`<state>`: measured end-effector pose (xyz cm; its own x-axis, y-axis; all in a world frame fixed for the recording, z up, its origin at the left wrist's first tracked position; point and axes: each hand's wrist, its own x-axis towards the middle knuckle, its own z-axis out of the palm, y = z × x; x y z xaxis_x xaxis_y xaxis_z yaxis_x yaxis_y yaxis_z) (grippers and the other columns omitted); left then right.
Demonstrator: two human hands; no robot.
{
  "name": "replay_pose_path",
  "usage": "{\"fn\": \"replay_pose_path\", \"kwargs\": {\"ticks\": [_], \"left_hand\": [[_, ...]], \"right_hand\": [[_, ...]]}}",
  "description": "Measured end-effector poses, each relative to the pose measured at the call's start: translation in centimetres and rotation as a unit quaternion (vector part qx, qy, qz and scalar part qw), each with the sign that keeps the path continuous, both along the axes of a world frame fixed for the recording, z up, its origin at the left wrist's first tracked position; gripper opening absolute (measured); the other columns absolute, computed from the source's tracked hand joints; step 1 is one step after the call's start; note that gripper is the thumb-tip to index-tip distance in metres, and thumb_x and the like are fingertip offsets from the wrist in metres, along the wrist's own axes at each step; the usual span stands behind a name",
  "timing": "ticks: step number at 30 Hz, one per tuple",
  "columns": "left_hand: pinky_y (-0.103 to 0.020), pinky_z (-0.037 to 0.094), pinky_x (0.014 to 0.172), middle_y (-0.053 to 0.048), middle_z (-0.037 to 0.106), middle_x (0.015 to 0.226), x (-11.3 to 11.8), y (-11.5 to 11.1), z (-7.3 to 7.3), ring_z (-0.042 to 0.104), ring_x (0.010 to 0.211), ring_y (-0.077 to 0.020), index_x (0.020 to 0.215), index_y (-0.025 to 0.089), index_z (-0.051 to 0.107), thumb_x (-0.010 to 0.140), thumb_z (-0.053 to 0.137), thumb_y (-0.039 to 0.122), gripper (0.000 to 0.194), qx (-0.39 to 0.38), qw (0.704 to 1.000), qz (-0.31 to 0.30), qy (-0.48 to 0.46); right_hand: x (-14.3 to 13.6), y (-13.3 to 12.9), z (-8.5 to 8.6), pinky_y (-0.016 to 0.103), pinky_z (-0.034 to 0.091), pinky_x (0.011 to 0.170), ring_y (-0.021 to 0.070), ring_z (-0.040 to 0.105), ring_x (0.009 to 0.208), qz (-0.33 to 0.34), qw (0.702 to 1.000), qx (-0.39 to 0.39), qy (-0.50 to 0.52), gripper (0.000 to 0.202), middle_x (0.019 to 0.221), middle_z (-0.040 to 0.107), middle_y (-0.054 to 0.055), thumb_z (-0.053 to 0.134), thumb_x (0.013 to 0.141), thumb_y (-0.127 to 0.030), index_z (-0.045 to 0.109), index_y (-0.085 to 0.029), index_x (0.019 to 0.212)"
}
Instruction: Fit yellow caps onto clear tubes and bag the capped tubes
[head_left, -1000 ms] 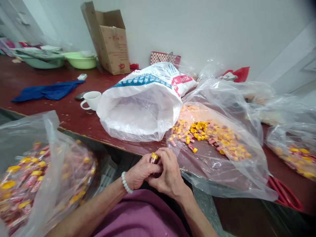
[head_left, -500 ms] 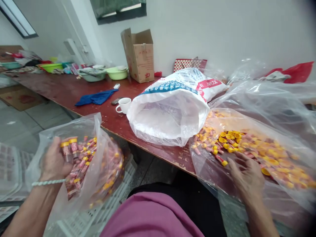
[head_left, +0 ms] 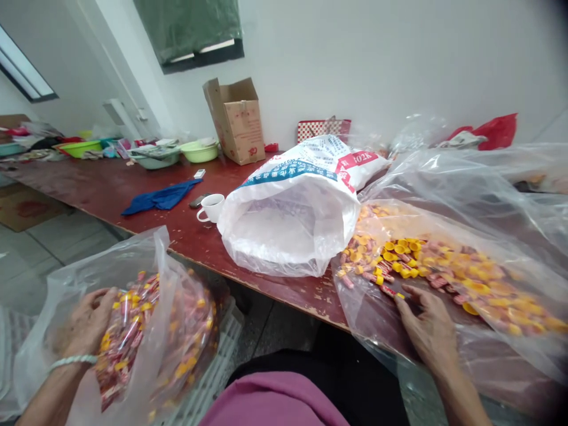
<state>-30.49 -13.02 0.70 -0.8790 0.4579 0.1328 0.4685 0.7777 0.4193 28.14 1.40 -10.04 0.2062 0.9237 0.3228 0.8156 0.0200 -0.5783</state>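
Observation:
Inside a clear plastic bag at the left, my left hand rests against many small red-printed tubes with yellow caps. Its fingers are loosely bent and partly hidden by the bag, with no tube visible in its grasp. On the table, my right hand has thumb and index finger at the yellow-capped end of a single small tube. The other fingers are bent. Just beyond lies a pile of loose yellow caps and capped tubes, partly under clear plastic sheeting.
A white woven sack lies open towards me on the red table. Left of it are a white mug and a blue cloth. A cardboard box and basins stand behind. A white crate sits below the left bag.
My left hand has let go of the tubes it held and lies lower in the bag. My right thumb and finger have closed on the single tube's capped end. The view has shifted slightly.

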Motion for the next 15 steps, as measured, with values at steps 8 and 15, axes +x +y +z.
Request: {"fn": "replay_pose_path", "kwargs": {"ticks": [8,15], "left_hand": [[-0.033,0.047,0.080,-0.004,0.068,0.094,10.8,9.4,3.6,0.062,0.085,-0.0227,0.095,0.021,0.065,0.073,0.052,0.048,0.037,0.188,0.943,-0.273,0.014],[-0.037,0.036,0.101,-0.013,0.065,0.110,20.0,28.8,-1.3,0.053,0.114,-0.0302,0.094,0.014,0.065,0.065,0.063,0.019,0.029,0.137,0.872,-0.457,-0.107]], "right_hand": [[0.1,-0.2,-1.1,0.044,0.046,0.085,0.0269,0.059,0.094,0.020,0.999,0.012,-0.032,0.048,0.102,0.065,0.008,0.042,0.081,-0.059,0.063,-0.020,0.098],[0.7,-0.6,-1.4,0.042,0.048,0.081,0.0251,0.060,0.092,0.059,0.995,0.065,-0.051,0.041,0.100,0.064,0.008,0.044,0.086,-0.054,0.061,-0.019,0.100]]}}
